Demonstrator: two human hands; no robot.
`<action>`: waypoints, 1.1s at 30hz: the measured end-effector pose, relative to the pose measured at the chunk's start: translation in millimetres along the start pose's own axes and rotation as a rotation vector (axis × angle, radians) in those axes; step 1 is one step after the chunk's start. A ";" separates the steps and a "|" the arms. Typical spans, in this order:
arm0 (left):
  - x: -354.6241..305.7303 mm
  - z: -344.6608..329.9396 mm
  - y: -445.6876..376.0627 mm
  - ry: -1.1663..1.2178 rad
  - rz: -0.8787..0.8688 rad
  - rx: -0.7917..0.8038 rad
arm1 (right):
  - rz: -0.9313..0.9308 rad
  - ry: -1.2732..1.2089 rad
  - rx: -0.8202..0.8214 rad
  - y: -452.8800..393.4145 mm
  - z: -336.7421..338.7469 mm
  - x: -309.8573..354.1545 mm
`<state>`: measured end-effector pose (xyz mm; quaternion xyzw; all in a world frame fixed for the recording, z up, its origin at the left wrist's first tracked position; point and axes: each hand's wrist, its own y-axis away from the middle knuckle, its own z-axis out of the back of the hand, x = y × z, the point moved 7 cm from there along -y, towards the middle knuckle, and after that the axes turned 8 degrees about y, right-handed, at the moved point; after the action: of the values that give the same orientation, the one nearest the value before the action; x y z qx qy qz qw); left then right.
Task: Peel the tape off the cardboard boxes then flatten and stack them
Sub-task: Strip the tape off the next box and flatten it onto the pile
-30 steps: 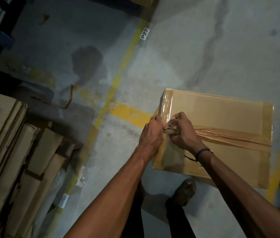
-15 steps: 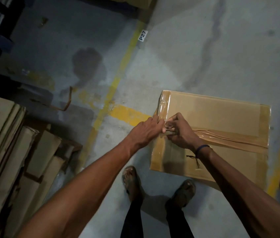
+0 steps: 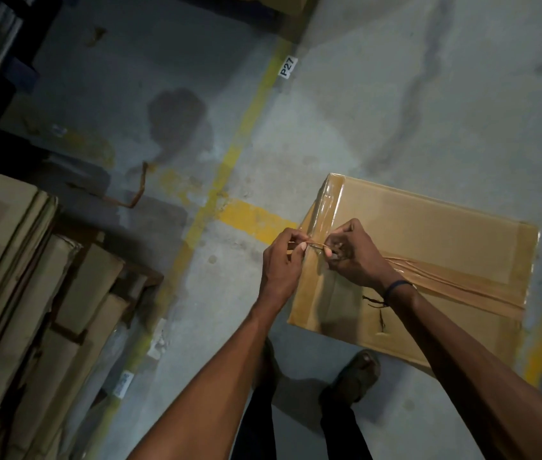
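A closed cardboard box [image 3: 429,227] stands on the concrete floor in front of me. Brown tape [image 3: 455,287] runs along its top seam and down its left end. My left hand [image 3: 279,263] and my right hand [image 3: 356,257] meet at the box's left edge. Both pinch a thin twisted strand of peeled tape [image 3: 313,244] stretched between them. The tape near my right wrist is wrinkled and partly lifted.
Flattened cardboard [image 3: 30,293] is piled at the left. A loose strip of peeled tape [image 3: 137,194] lies on the floor beyond it. Yellow floor lines [image 3: 229,154] cross near the box, beside a P27 label [image 3: 288,67]. My feet [image 3: 359,373] stand just below the box.
My left hand has gone from lying flat against the box edge to pinching the tape strand. The strand now stretches between both hands.
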<state>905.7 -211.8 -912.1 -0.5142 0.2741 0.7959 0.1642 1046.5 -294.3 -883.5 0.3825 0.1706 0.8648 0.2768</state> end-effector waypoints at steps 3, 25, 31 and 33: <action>-5.5 -4.1 -2.8 -0.248 -0.217 0.112 | 0.007 0.008 0.008 -0.5 -0.8 -0.4; 12.8 -7.1 -6.3 -0.287 -0.163 0.216 | 0.006 -0.009 -0.001 -0.9 -4.8 -2.2; 1.9 -16.3 -26.9 -0.606 -0.275 0.436 | 0.018 0.011 -0.030 -0.9 -5.6 -0.9; 3.0 -19.4 -28.3 -0.670 -0.288 0.416 | 0.029 0.010 -0.044 -0.5 -4.8 -1.0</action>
<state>933.9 -201.1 -928.6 -0.2157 0.2859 0.8158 0.4542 1043.6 -295.0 -887.4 0.3745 0.1473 0.8742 0.2718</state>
